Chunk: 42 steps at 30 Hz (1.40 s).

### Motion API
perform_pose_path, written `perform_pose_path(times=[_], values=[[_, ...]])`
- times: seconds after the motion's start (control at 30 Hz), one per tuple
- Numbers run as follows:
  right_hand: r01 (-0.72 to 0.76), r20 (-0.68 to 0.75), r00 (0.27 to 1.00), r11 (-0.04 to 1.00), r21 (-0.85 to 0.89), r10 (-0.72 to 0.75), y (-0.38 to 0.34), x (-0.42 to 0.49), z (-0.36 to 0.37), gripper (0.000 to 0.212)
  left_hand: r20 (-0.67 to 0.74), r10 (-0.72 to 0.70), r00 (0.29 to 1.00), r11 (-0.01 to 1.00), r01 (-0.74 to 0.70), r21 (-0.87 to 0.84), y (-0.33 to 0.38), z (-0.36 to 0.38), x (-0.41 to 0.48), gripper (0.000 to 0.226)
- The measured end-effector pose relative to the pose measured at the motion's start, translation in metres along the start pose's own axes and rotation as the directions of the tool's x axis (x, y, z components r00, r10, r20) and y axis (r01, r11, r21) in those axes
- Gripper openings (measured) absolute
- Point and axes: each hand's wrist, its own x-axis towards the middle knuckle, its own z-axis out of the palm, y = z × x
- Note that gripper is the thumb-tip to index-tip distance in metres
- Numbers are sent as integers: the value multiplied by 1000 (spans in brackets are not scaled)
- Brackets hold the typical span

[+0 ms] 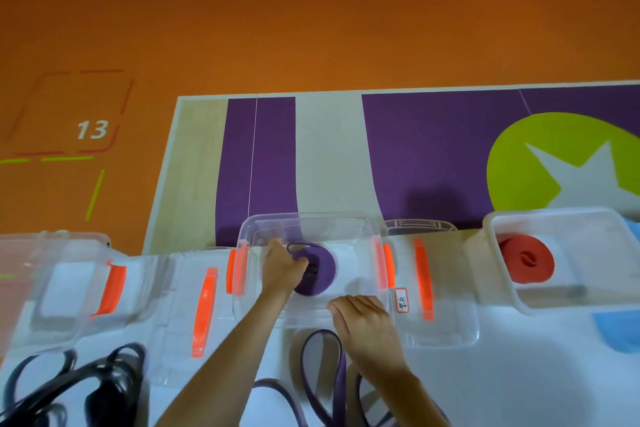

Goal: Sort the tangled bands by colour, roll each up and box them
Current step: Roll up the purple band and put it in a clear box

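A rolled purple band [320,272] lies inside the middle clear box [308,224], its loose end curling up at the top. My left hand [282,269] reaches into that box and grips the roll from its left side. My right hand [363,326] rests on the box's near rim, fingers together, holding the edge. A loose purple band [337,367] loops on the white table just in front of the box. A rolled red band [526,262] sits in the clear box [554,215] at the right. Tangled black bands [79,388] lie at the bottom left.
An empty clear box [52,291] stands at the left. Lids with orange handles [202,312] [424,279] lie between the boxes; one carries a small label [401,300]. Another lid [419,227] peeks behind. The table's far edge runs just behind the boxes, above a patterned floor.
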Motion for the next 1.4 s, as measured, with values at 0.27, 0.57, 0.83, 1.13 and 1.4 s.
perform_pose_path(times=[0.27, 0.57, 0.83, 1.13, 1.4], values=[[72, -40, 997, 997, 6, -72, 7, -7, 4, 11, 273, 29, 962, 903, -143, 406, -24, -9, 2, 83], [42, -52, 998, 997, 59, -39, 8, -6, 5, 16, 304, 15, 953, 851, -171, 496, -17, -15, 0, 73], [47, -122, 992, 994, 100, -34, -3, -10, -15, 14, 276, 299, 913, 818, -395, 418, -10, -49, -55, 31], [-282, -204, 917, 919, 276, 343, -15, -114, -25, 16, 53, 747, 663, 634, -734, 245, -71, -86, -177, 17], [-420, 456, 778, 898, -135, 432, -55, -192, 29, 54, 121, 588, 799, 756, -597, 269, -151, -78, -249, 21]])
